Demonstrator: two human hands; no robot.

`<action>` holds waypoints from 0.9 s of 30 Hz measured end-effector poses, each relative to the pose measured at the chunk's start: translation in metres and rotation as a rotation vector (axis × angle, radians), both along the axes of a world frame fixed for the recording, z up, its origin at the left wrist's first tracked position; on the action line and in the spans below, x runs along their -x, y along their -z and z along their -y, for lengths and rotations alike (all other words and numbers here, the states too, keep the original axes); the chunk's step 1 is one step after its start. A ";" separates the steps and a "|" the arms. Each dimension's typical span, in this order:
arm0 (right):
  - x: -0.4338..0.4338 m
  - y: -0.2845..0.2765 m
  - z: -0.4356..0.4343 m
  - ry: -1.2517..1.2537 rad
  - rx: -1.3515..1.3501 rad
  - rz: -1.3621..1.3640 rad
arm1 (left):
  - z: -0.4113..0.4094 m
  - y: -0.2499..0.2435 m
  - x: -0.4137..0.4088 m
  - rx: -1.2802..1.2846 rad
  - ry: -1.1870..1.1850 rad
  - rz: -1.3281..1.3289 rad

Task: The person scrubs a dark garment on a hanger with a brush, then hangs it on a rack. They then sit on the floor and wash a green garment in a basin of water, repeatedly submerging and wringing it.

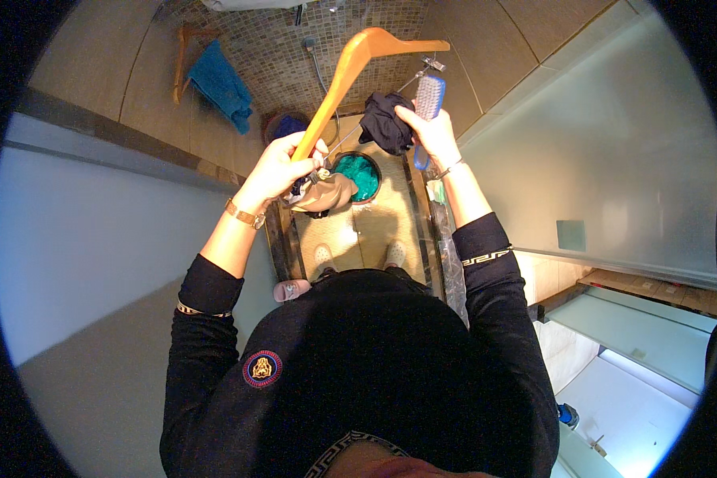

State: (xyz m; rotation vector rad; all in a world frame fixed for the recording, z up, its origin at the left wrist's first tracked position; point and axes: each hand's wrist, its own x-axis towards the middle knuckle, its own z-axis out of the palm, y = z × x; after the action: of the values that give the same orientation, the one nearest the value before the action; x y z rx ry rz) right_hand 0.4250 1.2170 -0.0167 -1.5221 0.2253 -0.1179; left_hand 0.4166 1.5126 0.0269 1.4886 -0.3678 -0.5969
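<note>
My left hand (281, 167) grips one end of a wooden clothes hanger (346, 69), whose other arm reaches up and right. Beige and dark cloth (322, 194) hangs at that hand. A thin metal bar with a clip (434, 64) runs below the hanger, partly hidden. My right hand (433, 134) holds a blue-backed scrubbing brush (430, 98), its pale bristles showing, together with bunched black cloth (387, 122). Whether the cloth also hangs from the bar is hard to tell. Beneath the hands, a dark round bucket (380, 173) holds teal cloth or liquid (358, 174).
A blue towel (220, 83) hangs on another wooden hanger (180, 66) at the upper left. Behind the hands stands a second basin (269, 128) with dark blue contents. Frosted glass (597, 161) is on the right. A pink slipper (291, 290) lies near my feet.
</note>
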 end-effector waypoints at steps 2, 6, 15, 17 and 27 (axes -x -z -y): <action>-0.009 -0.012 0.004 0.000 -0.021 0.047 | 0.000 0.000 -0.001 -0.049 0.024 0.046; -0.025 -0.026 0.015 0.254 0.672 0.177 | 0.001 -0.002 -0.001 -0.101 0.046 0.073; -0.035 -0.043 0.038 0.099 0.275 0.110 | 0.002 -0.005 0.002 -0.082 0.007 0.068; -0.039 -0.044 0.041 0.045 -0.134 0.063 | 0.002 -0.006 0.002 -0.048 0.009 0.040; -0.039 -0.036 0.040 0.628 0.803 0.362 | 0.003 -0.008 0.003 -0.046 -0.005 0.071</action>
State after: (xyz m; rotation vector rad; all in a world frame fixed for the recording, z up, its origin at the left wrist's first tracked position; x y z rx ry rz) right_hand 0.4638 1.1767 0.0189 -2.1315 0.3852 -1.0789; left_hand 0.4140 1.5095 0.0350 1.5574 -0.4075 -0.5524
